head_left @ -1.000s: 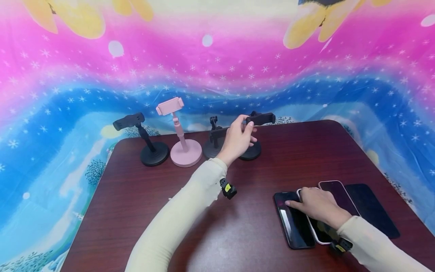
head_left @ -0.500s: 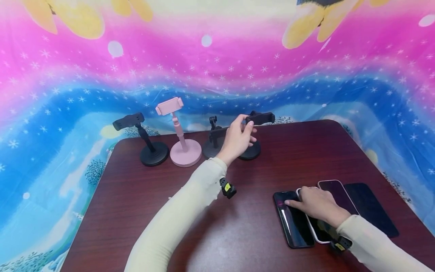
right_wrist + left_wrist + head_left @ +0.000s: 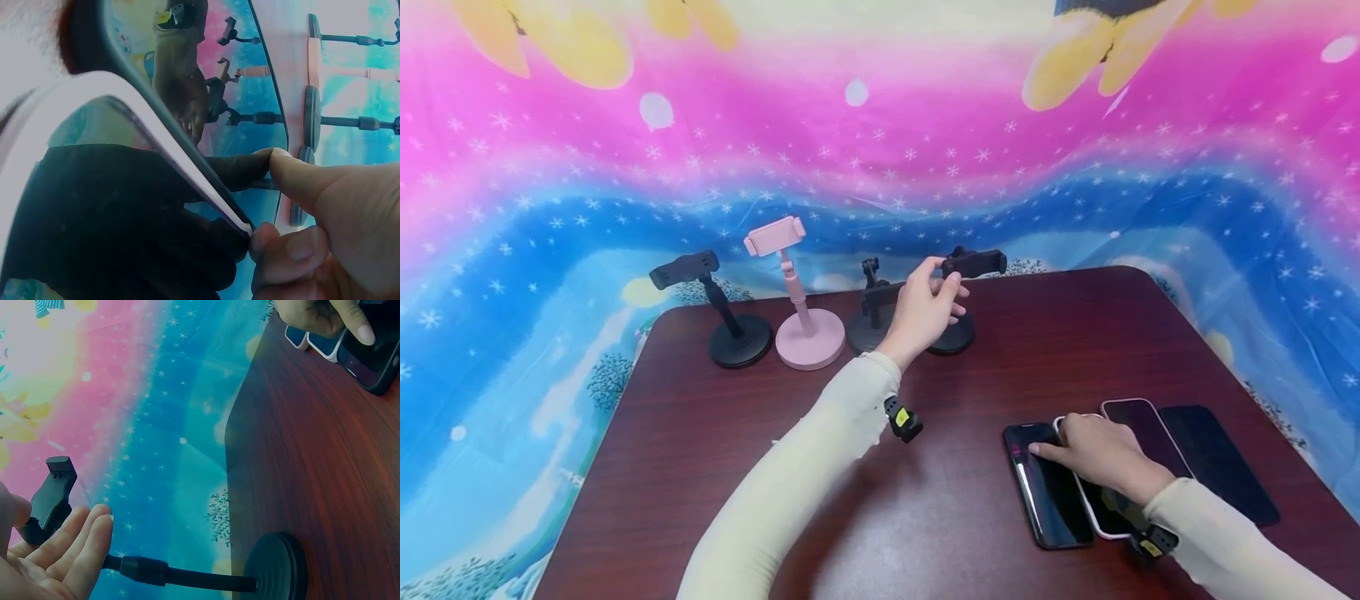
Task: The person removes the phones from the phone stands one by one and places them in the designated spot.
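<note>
My left hand [image 3: 921, 310] reaches to the rightmost black phone stand [image 3: 953, 333]. Its thumb and index finger pinch the left end of the clamp [image 3: 977, 263]; the other fingers extend below, behind the clamp in the left wrist view. My right hand [image 3: 1108, 450] lies over the phones at the front right. The thumb [image 3: 294, 172] rests on the screen of the leftmost black phone [image 3: 1051, 500], and its curled fingers [image 3: 290, 253] sit at that phone's side, by the corner of the white-edged phone [image 3: 131, 100]. Part of the white-edged phone is hidden under the hand.
Left of the gripped stand are a black stand [image 3: 874, 325] partly behind my left hand, a pink stand [image 3: 808, 337] and another black stand [image 3: 741, 342]. A pink-edged phone [image 3: 1150, 429] and a dark phone [image 3: 1221, 462] lie right of my right hand on the brown table [image 3: 700, 467].
</note>
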Tool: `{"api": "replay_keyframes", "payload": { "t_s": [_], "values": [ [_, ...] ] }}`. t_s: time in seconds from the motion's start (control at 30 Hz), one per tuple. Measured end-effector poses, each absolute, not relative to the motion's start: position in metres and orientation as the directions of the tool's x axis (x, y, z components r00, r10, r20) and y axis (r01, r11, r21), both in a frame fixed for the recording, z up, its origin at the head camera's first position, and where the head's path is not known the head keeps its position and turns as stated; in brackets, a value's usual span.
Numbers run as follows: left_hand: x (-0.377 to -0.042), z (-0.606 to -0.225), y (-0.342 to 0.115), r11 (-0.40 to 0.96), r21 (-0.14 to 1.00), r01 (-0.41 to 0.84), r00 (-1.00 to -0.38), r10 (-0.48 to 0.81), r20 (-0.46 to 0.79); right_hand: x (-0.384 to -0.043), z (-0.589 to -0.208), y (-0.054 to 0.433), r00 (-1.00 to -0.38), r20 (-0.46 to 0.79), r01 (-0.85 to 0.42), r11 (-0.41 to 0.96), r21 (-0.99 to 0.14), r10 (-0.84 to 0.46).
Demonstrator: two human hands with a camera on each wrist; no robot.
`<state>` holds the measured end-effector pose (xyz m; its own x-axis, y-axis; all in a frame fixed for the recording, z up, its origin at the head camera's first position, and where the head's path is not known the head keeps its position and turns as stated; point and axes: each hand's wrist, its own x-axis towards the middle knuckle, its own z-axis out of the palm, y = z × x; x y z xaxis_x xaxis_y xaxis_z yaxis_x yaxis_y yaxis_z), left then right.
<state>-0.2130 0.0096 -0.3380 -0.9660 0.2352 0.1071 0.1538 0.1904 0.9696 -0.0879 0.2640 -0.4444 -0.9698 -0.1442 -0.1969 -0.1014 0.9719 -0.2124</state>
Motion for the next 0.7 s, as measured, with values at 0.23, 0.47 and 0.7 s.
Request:
{"api": "replay_keyframes", "payload": {
  "t_s": [0.23,0.47,0.7],
  "values": [
    [-0.211,-0.342,0.007,0.209,0.966,0.151,-0.966,0.237,0.099,-0.088,-0.443,0.262,-0.972,-0.183,-0.108,0.97,-0.219,-0.149],
    [-0.208,-0.343,0.006,0.235,0.959,0.158,-0.968,0.23,0.103,-0.093,-0.433,0.255,-0.973,-0.161,-0.114,0.954,-0.277,-0.163],
    [-0.204,-0.347,0.004,0.244,0.957,0.155,-0.967,0.234,0.097,-0.1,-0.42,0.242,-0.978,-0.09,-0.147,0.93,-0.338,-0.188]
  ]
}}
